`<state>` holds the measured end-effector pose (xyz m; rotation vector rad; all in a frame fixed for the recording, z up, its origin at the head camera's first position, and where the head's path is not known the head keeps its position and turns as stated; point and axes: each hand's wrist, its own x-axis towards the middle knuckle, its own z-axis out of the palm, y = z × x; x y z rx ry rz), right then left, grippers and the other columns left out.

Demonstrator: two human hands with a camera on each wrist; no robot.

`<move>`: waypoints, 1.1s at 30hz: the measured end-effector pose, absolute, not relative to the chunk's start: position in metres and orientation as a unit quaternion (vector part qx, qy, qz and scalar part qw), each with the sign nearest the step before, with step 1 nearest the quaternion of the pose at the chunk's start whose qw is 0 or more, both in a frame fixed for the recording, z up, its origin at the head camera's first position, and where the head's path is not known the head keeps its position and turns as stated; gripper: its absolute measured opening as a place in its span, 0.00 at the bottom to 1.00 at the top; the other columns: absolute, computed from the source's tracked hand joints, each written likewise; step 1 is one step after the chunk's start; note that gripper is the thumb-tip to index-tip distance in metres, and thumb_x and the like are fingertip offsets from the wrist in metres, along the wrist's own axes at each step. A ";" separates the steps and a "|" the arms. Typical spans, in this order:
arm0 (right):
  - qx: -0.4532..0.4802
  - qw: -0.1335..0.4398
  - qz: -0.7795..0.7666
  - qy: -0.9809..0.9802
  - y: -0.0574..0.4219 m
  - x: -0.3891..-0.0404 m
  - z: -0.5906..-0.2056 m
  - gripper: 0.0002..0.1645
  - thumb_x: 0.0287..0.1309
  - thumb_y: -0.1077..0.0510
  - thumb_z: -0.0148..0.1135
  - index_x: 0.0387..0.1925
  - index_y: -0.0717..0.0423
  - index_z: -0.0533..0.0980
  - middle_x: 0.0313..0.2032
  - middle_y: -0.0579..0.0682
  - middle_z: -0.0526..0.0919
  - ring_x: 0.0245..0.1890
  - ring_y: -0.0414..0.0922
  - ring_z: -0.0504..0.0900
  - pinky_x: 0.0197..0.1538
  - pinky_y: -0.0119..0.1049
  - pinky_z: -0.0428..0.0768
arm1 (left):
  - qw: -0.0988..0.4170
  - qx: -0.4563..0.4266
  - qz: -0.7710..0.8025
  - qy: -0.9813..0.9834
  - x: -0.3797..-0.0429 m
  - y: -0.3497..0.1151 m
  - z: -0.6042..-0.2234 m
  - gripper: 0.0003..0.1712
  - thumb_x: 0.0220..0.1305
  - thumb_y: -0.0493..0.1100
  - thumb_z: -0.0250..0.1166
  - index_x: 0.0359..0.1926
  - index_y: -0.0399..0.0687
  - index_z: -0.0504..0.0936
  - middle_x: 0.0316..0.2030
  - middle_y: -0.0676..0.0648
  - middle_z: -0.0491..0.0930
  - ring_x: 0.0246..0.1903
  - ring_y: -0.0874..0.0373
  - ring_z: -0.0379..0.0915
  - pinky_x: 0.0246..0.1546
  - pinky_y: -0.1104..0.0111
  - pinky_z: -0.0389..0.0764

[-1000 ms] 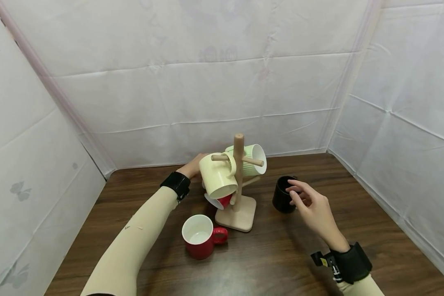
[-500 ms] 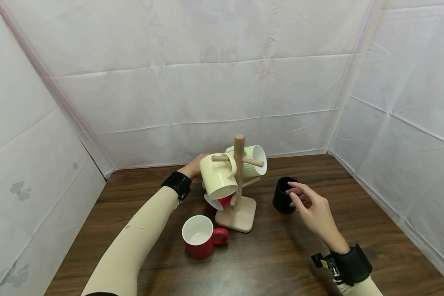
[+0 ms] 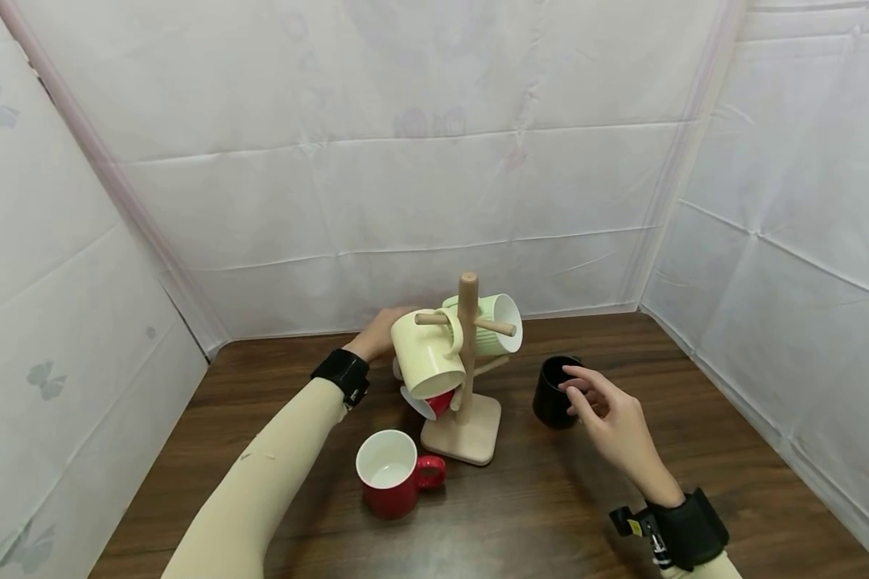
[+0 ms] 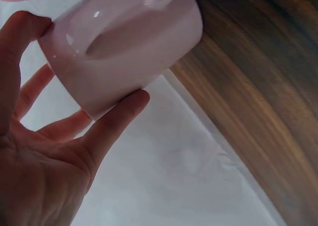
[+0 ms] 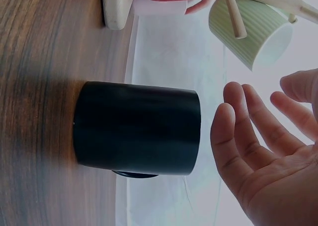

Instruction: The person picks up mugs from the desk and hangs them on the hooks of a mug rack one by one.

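Observation:
In the left wrist view my left hand point(image 4: 54, 141) grips a pale pink mug point(image 4: 124, 52) by one end, thumb and fingers spread around its side. From the head view, that left hand point(image 3: 378, 334) is behind the mug tree point(image 3: 468, 354), and the mug is mostly hidden there. My right hand point(image 3: 615, 426) hovers by the rim of a black mug point(image 3: 550, 402), its fingers loosely bent. A gap shows between those fingers and the black mug in the right wrist view. On the tree hang a cream mug point(image 3: 427, 358), a green ribbed mug point(image 3: 487, 342) and, lower, a red mug point(image 3: 438, 404).
Another red mug point(image 3: 393, 490), white inside, stands upright in front of the tree, handle to the right. The tree's square base point(image 3: 463, 434) rests on the dark wooden table point(image 3: 521, 515). White sheeting point(image 3: 420, 185) encloses the back and sides.
The head view has tilted up a little, so everything sits slightly lower. Both hands stay in nearly the same places, and the mugs on the tree look unmoved.

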<state>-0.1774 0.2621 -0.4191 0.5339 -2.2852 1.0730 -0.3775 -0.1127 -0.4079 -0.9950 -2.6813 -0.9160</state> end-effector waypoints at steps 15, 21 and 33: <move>0.207 0.273 0.399 -0.851 0.258 -0.179 -0.419 0.22 0.68 0.69 0.62 0.62 0.58 0.78 0.42 0.50 0.88 0.29 0.42 0.85 0.29 0.28 0.79 | 0.148 -0.202 -0.363 -0.898 -0.365 -0.163 -0.417 0.32 0.60 0.44 0.75 0.63 0.40 0.79 0.59 0.36 0.80 0.57 0.39 0.77 0.57 0.47 0.76; 0.208 0.275 0.401 -0.848 0.257 -0.179 -0.419 0.22 0.68 0.70 0.62 0.61 0.59 0.78 0.42 0.50 0.88 0.28 0.41 0.85 0.29 0.28 0.80 | 0.177 -0.134 -0.400 -0.889 -0.351 -0.184 -0.412 0.32 0.61 0.46 0.74 0.65 0.43 0.78 0.57 0.33 0.80 0.55 0.38 0.77 0.53 0.46 0.76; 0.207 0.270 0.402 -0.850 0.257 -0.181 -0.419 0.22 0.68 0.69 0.62 0.62 0.58 0.78 0.42 0.49 0.88 0.28 0.43 0.85 0.29 0.28 0.80 | 0.238 -0.054 -0.436 -0.866 -0.313 -0.211 -0.391 0.29 0.65 0.48 0.72 0.65 0.47 0.79 0.52 0.34 0.83 0.36 0.48 0.82 0.34 0.66 0.78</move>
